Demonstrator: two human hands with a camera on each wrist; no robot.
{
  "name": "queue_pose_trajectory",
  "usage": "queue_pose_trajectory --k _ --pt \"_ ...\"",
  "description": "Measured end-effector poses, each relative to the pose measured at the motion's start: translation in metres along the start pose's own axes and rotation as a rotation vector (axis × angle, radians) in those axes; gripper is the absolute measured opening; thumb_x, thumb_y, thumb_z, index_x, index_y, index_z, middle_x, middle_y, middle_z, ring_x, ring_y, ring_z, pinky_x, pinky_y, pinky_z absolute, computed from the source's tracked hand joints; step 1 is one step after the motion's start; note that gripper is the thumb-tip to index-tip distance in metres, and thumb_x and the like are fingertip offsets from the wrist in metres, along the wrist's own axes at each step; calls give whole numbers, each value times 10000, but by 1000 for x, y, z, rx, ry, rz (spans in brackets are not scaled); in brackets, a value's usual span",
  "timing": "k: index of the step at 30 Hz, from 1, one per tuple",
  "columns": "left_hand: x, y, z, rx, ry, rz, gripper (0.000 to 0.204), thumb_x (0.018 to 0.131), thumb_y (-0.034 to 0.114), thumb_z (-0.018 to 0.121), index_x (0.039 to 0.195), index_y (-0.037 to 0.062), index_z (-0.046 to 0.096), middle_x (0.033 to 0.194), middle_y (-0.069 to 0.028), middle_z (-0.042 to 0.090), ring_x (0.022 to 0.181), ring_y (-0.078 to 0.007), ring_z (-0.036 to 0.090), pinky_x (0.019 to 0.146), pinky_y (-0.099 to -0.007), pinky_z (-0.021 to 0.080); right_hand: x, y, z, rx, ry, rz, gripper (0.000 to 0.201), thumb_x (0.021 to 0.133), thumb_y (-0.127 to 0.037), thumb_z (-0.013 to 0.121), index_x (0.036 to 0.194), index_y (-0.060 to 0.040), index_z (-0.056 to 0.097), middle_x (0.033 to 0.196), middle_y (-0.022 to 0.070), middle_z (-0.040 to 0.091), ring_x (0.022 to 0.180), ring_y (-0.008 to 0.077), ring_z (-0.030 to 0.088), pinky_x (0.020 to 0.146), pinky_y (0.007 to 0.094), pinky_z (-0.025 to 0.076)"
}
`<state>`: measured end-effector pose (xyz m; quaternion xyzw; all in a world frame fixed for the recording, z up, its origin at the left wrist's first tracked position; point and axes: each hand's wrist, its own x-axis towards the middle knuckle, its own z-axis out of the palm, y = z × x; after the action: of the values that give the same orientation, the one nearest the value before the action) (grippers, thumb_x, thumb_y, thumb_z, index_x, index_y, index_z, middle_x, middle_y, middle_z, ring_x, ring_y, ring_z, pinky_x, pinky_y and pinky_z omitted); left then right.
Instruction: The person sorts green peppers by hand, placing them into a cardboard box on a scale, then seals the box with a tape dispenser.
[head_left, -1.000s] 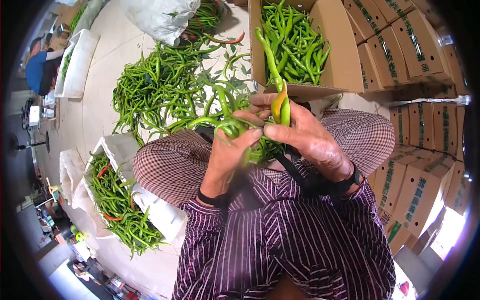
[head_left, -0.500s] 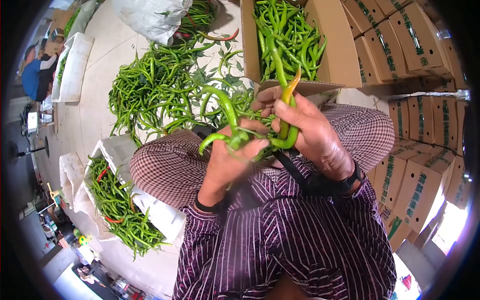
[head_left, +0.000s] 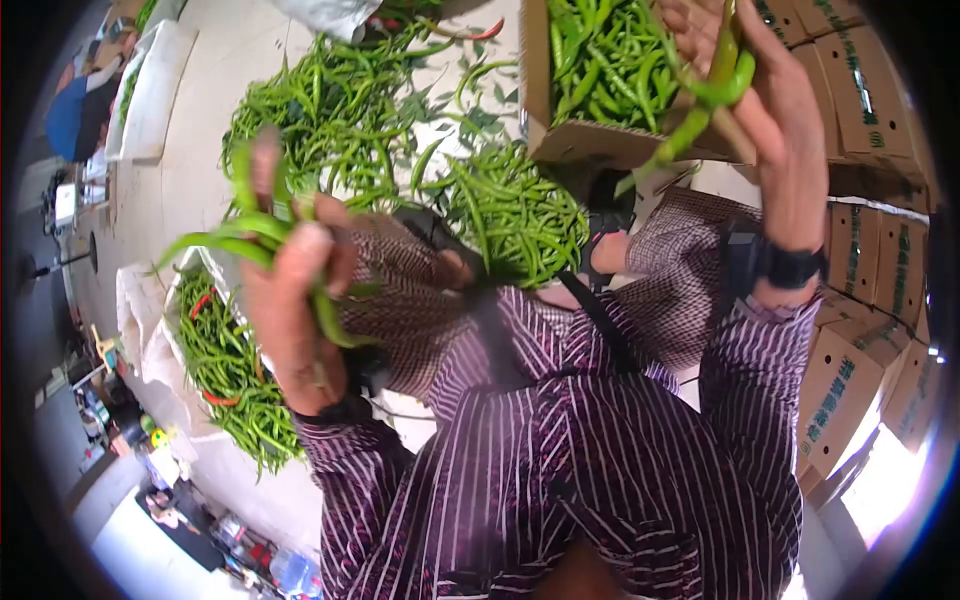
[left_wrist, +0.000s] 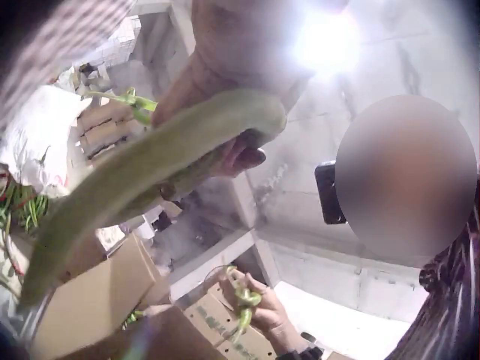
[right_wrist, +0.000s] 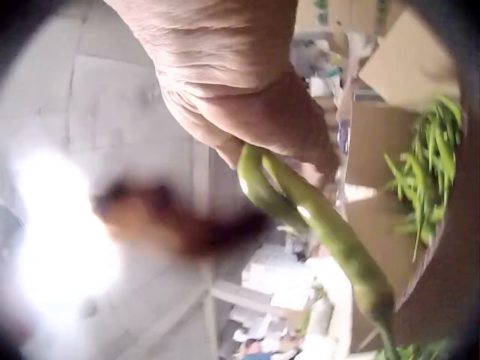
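Note:
My left hand (head_left: pixel 290 285), slightly blurred, grips several green chili peppers (head_left: pixel 225 243) that stick out past the thumb and below the fist. A pale green pepper (left_wrist: pixel 157 154) from this bunch fills much of the left wrist view. At the upper right, beside the cardboard box (head_left: pixel 650 143), my right hand (head_left: pixel 795 120) holds a few chili peppers (head_left: pixel 724 92), one of them turning orange. In the right wrist view two green peppers (right_wrist: pixel 337 240) hang out from under that hand. Green chili peppers (head_left: pixel 615 75) lie inside the box.
Between the person's feet lies a small heap of green peppers (head_left: pixel 515 215). A larger pile (head_left: pixel 330 115) with leaves spreads over the floor beyond. On the left, a white container holds green and red peppers (head_left: pixel 225 365). Stacked printed cartons (head_left: pixel 850 400) line the right side.
My hands were together over the lap and have moved apart, the left outward to the left, the right up and right to the box. Both still carry peppers. The small heap now shows.

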<state>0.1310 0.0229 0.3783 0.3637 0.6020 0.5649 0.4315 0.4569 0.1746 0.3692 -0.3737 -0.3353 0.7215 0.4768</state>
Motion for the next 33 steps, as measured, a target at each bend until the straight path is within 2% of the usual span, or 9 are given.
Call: queue_pose_trajectory --k 1,2,4,10,16,21,26,31,33 --pt "6 7 -16 -64 -9 15 748 799 232 660 1444 46 329 750 -17 524 481 -44 365 419 -169 278 5 5 -20 -141 -299 -257 346 935 -220 611 1185 6 532 1067 99 640 938 141 633 728 279 557" --pt "13 13 -36 -129 -19 29 730 802 154 653 1443 41 322 816 -52 568 487 -49 387 425 -168 306 6 10 19 -345 452 -296 238 948 -182 583 1082 9 540 940 73 617 763 123 621 605 255 552" --pt "24 17 -65 -142 43 43 647 827 138 638 1406 33 367 833 -60 560 481 -40 354 422 -162 284 -5 14 -50 -1291 439 -650 275 983 -189 492 1163 -18 609 1203 120 615 1005 196 631 895 313 512" --pt "81 -6 -166 -206 33 -120 560 903 168 571 1383 -41 374 905 -77 553 508 -8 353 426 -148 253 -48 123 65 -843 -161 191 256 886 -215 585 1040 -20 648 966 125 669 813 220 643 766 327 497" --pt "125 -69 -181 -299 115 -130 462 873 61 586 1294 -5 406 915 -107 551 523 -48 380 434 -171 282 22 328 -16 -1394 -114 -24 229 854 -124 553 1023 20 609 1008 236 606 968 405 582 821 495 457" --pt "128 -136 -153 484 150 -373 618 812 155 629 1344 3 355 804 -66 567 581 -104 494 482 -243 390 71 398 -32 -1673 -75 97 175 834 -54 538 980 11 610 1021 220 580 965 407 575 809 499 477" --pt "118 -201 -116 566 -133 -194 852 798 126 632 1485 -27 152 869 -94 619 682 -170 575 625 -296 494 90 408 -32 -1877 -156 34 176 788 -12 544 951 6 609 1017 176 567 955 353 571 778 466 509" --pt "137 -256 -107 697 -230 -111 733 789 135 691 1418 13 334 812 -177 663 731 -280 655 663 -378 518 91 380 -22 -1689 -138 -399 259 857 -167 563 1056 -10 511 952 171 547 896 378 552 768 447 457" --pt "151 -295 -102 915 -308 -78 646 770 154 738 1331 49 436 779 -200 653 716 -353 647 656 -414 514 93 351 8 -1409 4 -74 259 884 -194 540 1047 6 507 942 171 547 857 358 551 771 432 452"
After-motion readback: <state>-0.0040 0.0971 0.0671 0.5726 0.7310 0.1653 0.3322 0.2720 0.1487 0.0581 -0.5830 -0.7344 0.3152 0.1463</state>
